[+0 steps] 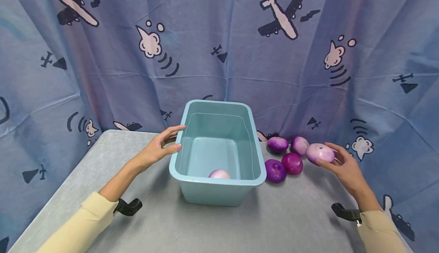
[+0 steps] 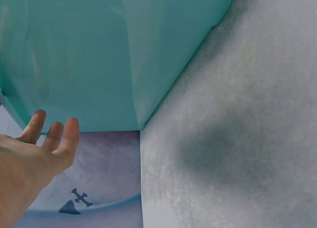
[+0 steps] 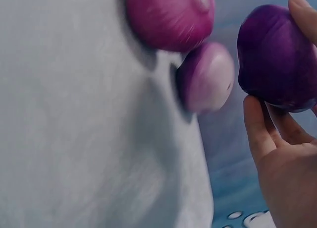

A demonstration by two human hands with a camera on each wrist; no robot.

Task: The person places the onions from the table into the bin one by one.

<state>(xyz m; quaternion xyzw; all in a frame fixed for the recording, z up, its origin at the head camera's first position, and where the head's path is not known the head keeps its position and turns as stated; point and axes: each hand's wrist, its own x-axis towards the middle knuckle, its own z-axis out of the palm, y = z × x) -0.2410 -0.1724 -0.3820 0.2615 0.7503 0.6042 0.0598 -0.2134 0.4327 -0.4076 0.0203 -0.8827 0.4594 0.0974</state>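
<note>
A pale pinkish-purple onion (image 1: 320, 154) is held by my right hand (image 1: 346, 169) between thumb and fingers, at the right of the head view. From the right wrist, the same onion (image 3: 277, 57) shows a darker purple side, lifted off the table. My left hand (image 1: 156, 150) touches the left rim of a blue-green plastic basin (image 1: 219, 194). Its fingers (image 2: 71, 136) look loosely extended outside the basin wall in the left wrist view. Inside the basin lies one pale onion (image 1: 219, 174), partly hidden by the near rim.
Beside the basin's right side, several onions sit grouped: a magenta onion (image 1: 292, 164), a dark purple onion (image 1: 275, 171), another purple onion (image 1: 277, 144) and a paler onion (image 1: 300, 146). They stand on a grey table (image 1: 284, 215). Behind hangs a blue curtain (image 1: 192, 28) with airplane prints.
</note>
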